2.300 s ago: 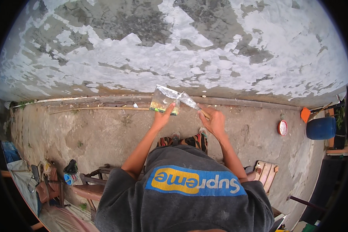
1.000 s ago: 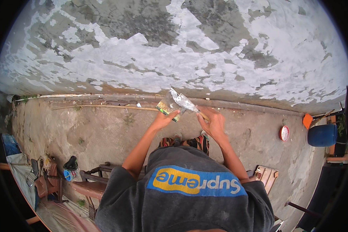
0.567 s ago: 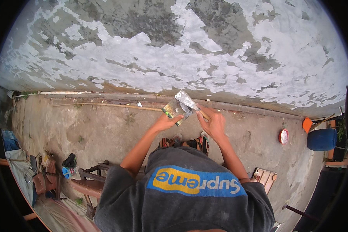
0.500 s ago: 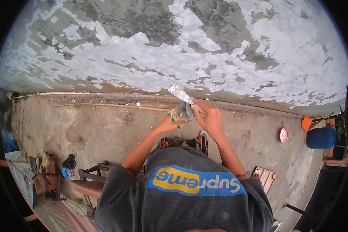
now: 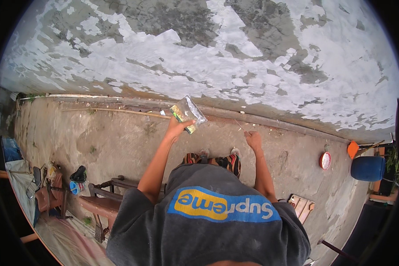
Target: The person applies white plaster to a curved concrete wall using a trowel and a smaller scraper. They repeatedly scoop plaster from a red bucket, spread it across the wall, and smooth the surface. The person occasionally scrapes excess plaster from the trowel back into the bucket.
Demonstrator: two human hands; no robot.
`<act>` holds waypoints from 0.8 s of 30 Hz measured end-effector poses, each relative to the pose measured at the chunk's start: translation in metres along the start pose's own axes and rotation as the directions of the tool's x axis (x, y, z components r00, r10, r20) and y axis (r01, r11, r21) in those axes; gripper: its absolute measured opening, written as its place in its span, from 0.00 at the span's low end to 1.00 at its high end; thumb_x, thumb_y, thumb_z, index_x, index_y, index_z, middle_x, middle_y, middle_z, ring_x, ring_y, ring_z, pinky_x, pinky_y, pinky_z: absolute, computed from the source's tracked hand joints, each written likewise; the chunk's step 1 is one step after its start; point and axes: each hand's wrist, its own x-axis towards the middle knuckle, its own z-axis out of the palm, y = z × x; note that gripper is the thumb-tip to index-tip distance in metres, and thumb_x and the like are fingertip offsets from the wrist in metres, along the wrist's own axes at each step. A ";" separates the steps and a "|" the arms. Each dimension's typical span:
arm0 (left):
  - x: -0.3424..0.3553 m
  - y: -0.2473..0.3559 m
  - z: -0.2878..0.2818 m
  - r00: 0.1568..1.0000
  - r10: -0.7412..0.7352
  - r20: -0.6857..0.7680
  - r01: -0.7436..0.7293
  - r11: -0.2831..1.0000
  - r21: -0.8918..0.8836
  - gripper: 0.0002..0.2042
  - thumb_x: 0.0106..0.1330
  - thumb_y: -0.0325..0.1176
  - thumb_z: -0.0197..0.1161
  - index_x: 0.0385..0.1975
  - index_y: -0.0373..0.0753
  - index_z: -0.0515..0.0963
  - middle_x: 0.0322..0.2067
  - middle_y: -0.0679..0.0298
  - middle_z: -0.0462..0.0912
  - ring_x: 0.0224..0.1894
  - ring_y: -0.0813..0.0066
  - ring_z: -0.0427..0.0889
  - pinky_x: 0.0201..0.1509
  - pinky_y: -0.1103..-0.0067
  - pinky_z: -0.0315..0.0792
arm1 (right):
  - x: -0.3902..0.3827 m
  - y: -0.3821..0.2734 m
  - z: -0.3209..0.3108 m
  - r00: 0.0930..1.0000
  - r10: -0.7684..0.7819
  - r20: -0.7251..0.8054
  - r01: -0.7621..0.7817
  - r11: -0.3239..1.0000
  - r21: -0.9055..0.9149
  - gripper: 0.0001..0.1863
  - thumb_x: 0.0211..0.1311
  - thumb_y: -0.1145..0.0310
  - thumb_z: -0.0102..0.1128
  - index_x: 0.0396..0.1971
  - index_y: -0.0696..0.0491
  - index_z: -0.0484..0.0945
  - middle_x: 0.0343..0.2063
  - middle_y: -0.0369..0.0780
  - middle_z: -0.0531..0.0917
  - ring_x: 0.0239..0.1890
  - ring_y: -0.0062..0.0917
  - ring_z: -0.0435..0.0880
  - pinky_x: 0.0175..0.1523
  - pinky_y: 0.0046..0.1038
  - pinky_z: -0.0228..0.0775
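Note:
My left hand point(image 5: 176, 129) is closed on a flat rectangular putty board point(image 5: 180, 113), yellow-green along one edge, with white paste point(image 5: 193, 107) on its grey face. The thumb lies over the board's near edge. Apart from it, further right, my right hand point(image 5: 253, 140) is closed around a putty knife point(image 5: 240, 124), whose thin blade shows nearly edge-on and points up and left toward the wall foot. Most of its handle is hidden in my fist. Ahead of both hands rises a grey wall point(image 5: 164, 60), patchily coated in white.
A long pole point(image 5: 115, 111) lies along the wall's foot. To the right are a red-rimmed bowl point(image 5: 325, 160), an orange piece point(image 5: 353, 149) and a blue barrel point(image 5: 368, 168). A brown chair point(image 5: 103, 206) stands behind on the left; a small slatted wooden stool point(image 5: 301, 207) is behind on the right.
My hands have moved apart: the left carried the putty board up and left, the right drew the putty knife away to the right and turned it edge-on.

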 end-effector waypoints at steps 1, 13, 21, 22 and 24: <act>0.001 0.003 0.000 1.000 0.023 0.006 -0.023 1.000 0.009 0.30 0.54 0.30 0.73 0.56 0.34 0.66 0.48 0.57 0.78 0.48 0.68 0.80 0.44 0.71 0.79 | 0.000 -0.004 -0.003 0.996 0.070 -0.054 -0.059 0.981 0.184 0.19 0.62 0.53 0.59 0.32 0.57 0.82 0.23 0.49 0.82 0.27 0.43 0.83 0.33 0.39 0.72; -0.004 0.020 0.025 0.997 0.047 -0.054 -0.053 0.992 -0.115 0.22 0.61 0.38 0.69 0.49 0.36 0.70 0.43 0.63 0.79 0.42 0.76 0.79 0.40 0.79 0.74 | -0.041 -0.110 -0.165 0.973 -0.203 -0.111 0.228 0.755 0.615 0.15 0.62 0.59 0.62 0.41 0.55 0.83 0.24 0.51 0.82 0.27 0.47 0.81 0.33 0.36 0.73; -0.003 0.015 0.028 0.998 0.058 0.034 -0.058 0.998 0.021 0.23 0.60 0.36 0.70 0.52 0.36 0.70 0.46 0.60 0.79 0.44 0.74 0.80 0.43 0.75 0.75 | -0.033 -0.117 -0.165 0.962 -0.188 -0.196 0.271 0.721 0.638 0.14 0.62 0.62 0.63 0.44 0.52 0.84 0.22 0.51 0.81 0.18 0.37 0.77 0.28 0.30 0.70; -0.003 0.010 0.031 0.998 0.042 0.046 -0.041 0.999 -0.024 0.23 0.60 0.36 0.70 0.52 0.35 0.70 0.46 0.60 0.79 0.45 0.74 0.80 0.44 0.75 0.75 | -0.032 -0.126 -0.173 0.966 -0.186 -0.177 0.256 0.730 0.634 0.14 0.62 0.62 0.62 0.44 0.52 0.84 0.22 0.51 0.81 0.17 0.37 0.77 0.27 0.29 0.70; -0.006 0.010 0.037 0.999 0.016 0.036 -0.013 0.997 -0.080 0.23 0.61 0.35 0.69 0.52 0.35 0.70 0.46 0.60 0.79 0.45 0.73 0.80 0.45 0.75 0.75 | -0.030 -0.131 -0.175 0.957 -0.195 -0.214 0.289 0.710 0.642 0.14 0.61 0.63 0.63 0.44 0.52 0.84 0.22 0.51 0.81 0.17 0.36 0.77 0.27 0.30 0.69</act>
